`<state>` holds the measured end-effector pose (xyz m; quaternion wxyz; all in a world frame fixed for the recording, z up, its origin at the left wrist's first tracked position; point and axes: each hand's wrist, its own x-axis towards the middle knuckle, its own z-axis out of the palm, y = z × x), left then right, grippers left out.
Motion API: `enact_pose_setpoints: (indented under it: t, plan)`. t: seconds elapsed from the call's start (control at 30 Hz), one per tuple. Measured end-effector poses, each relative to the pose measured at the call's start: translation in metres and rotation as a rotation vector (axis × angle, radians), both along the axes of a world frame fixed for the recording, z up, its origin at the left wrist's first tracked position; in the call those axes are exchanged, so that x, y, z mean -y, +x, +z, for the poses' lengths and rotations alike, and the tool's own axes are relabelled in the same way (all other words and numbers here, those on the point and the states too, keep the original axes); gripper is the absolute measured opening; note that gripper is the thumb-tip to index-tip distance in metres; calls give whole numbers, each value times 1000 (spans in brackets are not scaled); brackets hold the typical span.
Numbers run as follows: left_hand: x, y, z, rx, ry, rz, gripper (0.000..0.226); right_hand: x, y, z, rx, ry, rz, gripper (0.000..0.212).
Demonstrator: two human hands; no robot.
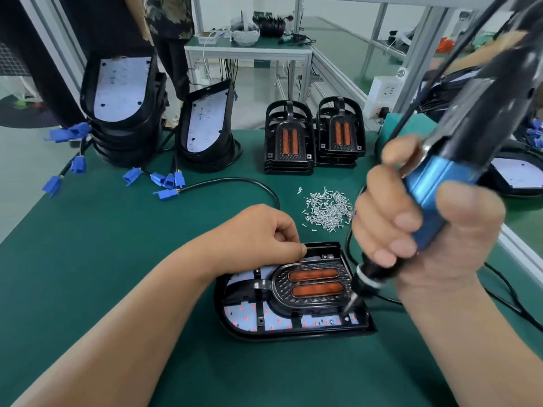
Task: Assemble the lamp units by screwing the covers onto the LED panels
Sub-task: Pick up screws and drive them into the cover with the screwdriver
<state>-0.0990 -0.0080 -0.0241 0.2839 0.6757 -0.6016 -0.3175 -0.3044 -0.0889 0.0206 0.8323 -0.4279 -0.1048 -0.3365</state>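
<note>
The lamp unit [293, 312] lies flat on the near centre of the green mat [117, 259]. Its black cover [311, 286], with two orange lenses, sits on the white LED panel [244, 315].

Hazards:
- The bit [351, 302] meets the near-right corner of the cover at a tilt. A tilted bit is likely to slip out of the screw head, cross-thread the screw or scar the panel.
- The cover appears not yet fixed at every corner. Driving torque may turn it off its holes unless the unit is held down.
- The black cable [505, 289] runs along the right of the unit and may drag on the tool.

Hand pose:
- The right hand [417, 230] wraps all its fingers round the blue barrel of the electric screwdriver [440, 198]. The tool leans up and to the right.
- The left hand [264, 233] reaches in from the near left, fingers curled, tips gripping the far rim of the unit. Whether they also pinch a screw cannot be told.

Loose screws [327, 211] lie in a pile just beyond the unit.
</note>
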Motion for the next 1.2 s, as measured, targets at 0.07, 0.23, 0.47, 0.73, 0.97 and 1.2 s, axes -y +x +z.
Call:
enact_pose_setpoints:
  t: [0.07,0.23,0.47,0.73,0.97,1.2]
  plan:
    - [0,2,-1,-26,-12,14,18,10,5,6,-7,-42,-71,43]
    - [3,8,-2,-48,-66,65,23,24,16,1,-62,74,-369,19]
    - [16,13,-5,-723,4,428,27,32,40,-1,-57,334,-539,7]
    - [17,24,-9,-1100,21,419,24,39,72,8,-18,460,-556,3]
    - [16,30,-12,-1074,24,357,20,38,72,-10,-57,467,-576,9]
    - [17,31,-14,-1175,72,379,28,40,71,-11,-52,489,-599,16]
